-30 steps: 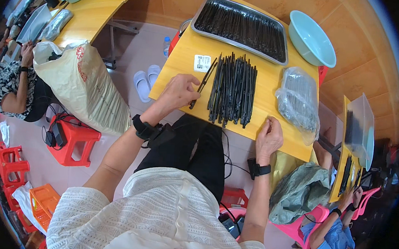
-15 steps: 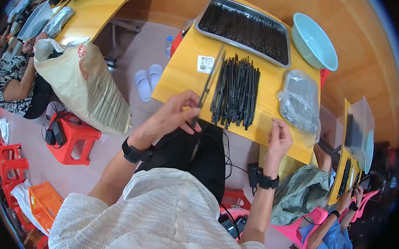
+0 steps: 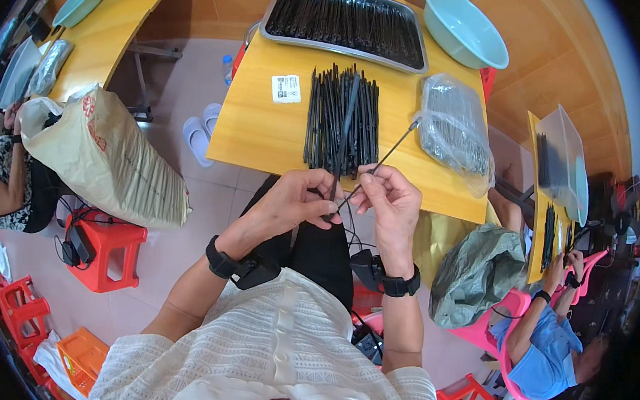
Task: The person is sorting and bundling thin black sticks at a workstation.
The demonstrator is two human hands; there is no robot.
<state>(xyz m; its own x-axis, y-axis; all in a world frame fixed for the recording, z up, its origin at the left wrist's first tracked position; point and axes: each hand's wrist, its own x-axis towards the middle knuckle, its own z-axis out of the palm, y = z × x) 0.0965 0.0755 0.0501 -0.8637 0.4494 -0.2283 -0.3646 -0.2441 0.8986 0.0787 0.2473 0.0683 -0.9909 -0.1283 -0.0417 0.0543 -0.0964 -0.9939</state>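
My left hand (image 3: 293, 202) is closed at the table's near edge, pinching a flat black strip (image 3: 351, 112) that points away from me. Close beside it, my right hand (image 3: 395, 206) pinches a thin black rod (image 3: 395, 147) between thumb and fingers. This rod slants up to the right and has a small knob at its far end. The lower ends of both pieces come close together between my hands. Just beyond lies a pile of black sticks (image 3: 322, 125) on the yellow table (image 3: 253, 138).
A metal tray (image 3: 346, 54) of black sticks stands at the back, beside a light-blue basin (image 3: 468, 31). A clear plastic bag of sticks (image 3: 454, 120) lies right of the pile, a white label (image 3: 286, 89) left. Co-workers sit at side tables. A large sack (image 3: 113, 157) leans on the left.
My right hand has come left to meet my left hand and now holds the thin rod. The view has shifted, so the table sits further left and higher.
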